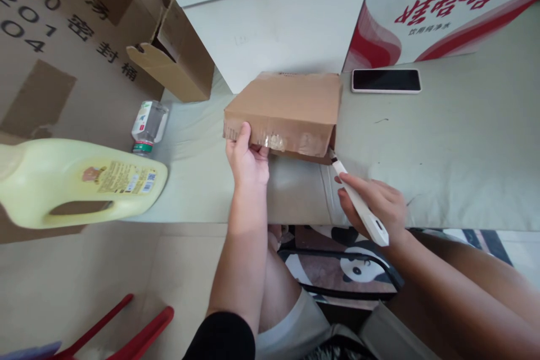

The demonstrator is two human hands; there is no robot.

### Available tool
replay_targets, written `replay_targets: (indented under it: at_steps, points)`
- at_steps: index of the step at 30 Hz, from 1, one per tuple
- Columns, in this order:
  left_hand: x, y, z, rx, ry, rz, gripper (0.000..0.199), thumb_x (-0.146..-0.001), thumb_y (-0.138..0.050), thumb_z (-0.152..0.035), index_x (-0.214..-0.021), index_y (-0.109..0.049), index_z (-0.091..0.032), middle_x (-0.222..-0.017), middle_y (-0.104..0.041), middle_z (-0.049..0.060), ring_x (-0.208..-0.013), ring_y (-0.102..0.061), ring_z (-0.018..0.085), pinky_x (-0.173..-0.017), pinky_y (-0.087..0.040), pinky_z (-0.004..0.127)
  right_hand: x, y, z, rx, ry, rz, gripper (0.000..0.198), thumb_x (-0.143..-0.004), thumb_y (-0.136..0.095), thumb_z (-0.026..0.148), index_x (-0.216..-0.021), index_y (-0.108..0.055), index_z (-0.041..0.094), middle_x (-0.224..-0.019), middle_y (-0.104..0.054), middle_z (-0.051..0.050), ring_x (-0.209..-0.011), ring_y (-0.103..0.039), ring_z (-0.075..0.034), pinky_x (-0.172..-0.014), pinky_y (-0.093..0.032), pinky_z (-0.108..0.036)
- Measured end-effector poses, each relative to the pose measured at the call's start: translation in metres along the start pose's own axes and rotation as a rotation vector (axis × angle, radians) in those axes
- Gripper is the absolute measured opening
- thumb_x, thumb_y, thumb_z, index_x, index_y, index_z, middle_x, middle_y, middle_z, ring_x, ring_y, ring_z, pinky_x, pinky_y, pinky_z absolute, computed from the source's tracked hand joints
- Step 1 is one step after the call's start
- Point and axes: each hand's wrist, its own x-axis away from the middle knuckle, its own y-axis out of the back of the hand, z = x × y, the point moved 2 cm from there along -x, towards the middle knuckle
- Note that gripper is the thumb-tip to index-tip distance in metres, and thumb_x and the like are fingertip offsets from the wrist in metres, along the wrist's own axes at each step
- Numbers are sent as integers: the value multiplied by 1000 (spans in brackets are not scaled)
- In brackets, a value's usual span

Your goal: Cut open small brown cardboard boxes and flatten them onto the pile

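A small brown cardboard box [291,98] is held tilted over the pale covered surface, with clear tape along its near side. My left hand [248,154] grips its near left corner, thumb on the side and the other fingers underneath. In my right hand [375,202] is a white utility knife [360,202], its fingers closed around the handle. The knife's tip meets the box's near right corner, where a flap edge stands slightly apart. The blade itself is mostly hidden at that corner.
A phone [386,80] lies right of the box, before a white and red carton [442,17]. On the left are a yellow jug [84,180], a clear bottle [148,124], an open narrow box [181,56] and a large printed carton [54,84]. The surface's front edge [189,221] runs before my knees.
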Motion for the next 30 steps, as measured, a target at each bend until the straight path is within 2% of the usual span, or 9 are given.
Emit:
replay_targets:
  at_steps: [4,8,11,13,16,20,23,27,30]
  points:
    - [-7,5,-4,40,-11,-69,28,-82,-72,-24,-109,-66,-23,-118,-75,5,-113,-71,18,-81,-58,21,4,8,-3,-87,-137,-31,35,-90,-66,13,-123,-66,25,-88,-81,-4,-64,-75,-19,-57,-59,-30]
    - [-10,8,-5,20,-7,-33,33,-85,-67,-26,-118,-65,-21,-130,-72,8,-124,-67,22,-91,-59,27,6,18,-9,-117,-173,-57,17,-93,-59,27,-107,-69,26,-75,-73,-2,-59,-69,-18,-53,-55,-31]
    - [-9,7,-4,5,-18,-8,36,-88,-65,-30,-123,-64,-20,-135,-70,10,-127,-66,24,-95,-60,31,4,27,-20,-70,-214,-236,14,-92,-57,35,-89,-66,25,-81,-65,-5,-74,-66,-21,-66,-55,-37]
    - [-8,6,-3,4,-22,-15,36,-89,-64,-31,-123,-64,-20,-135,-70,10,-126,-66,25,-97,-59,33,1,32,-31,-66,-367,-247,6,-90,-58,31,-88,-61,26,-86,-64,-4,-81,-65,-23,-74,-54,-39]
    - [-9,7,-4,-11,-3,-7,35,-89,-65,-33,-122,-64,-21,-133,-71,10,-127,-66,25,-100,-59,34,-5,36,-50,32,-670,19,20,-85,-56,24,-105,-58,26,-85,-66,-3,-72,-63,-21,-68,-51,-37]
    - [-13,12,-7,-34,37,56,33,-88,-66,-33,-118,-66,-19,-127,-74,10,-126,-66,27,-103,-58,36,-9,39,-68,369,-831,536,41,-89,-48,29,-128,-55,21,-104,-73,-12,-79,-69,-29,-65,-48,-38]
    - [-14,15,-9,-43,56,129,30,-85,-69,-34,-111,-68,-19,-123,-75,11,-125,-67,29,-104,-57,38,-1,35,-79,470,-759,705,46,-95,-44,35,-136,-56,18,-120,-71,-19,-90,-72,-34,-69,-54,-44]
    - [-9,14,-12,-49,121,172,25,-84,-69,-36,-101,-70,-18,-113,-77,12,-119,-71,30,-102,-58,39,9,26,-88,274,-428,496,41,-91,-57,41,-124,-67,19,-117,-74,-17,-104,-72,-36,-86,-59,-53]
    - [-2,11,-14,-61,217,201,25,-86,-66,-37,-100,-71,-17,-104,-78,13,-116,-72,31,-99,-60,41,8,26,-86,78,-329,383,37,-95,-57,44,-124,-68,24,-122,-75,-12,-109,-73,-33,-88,-62,-51]
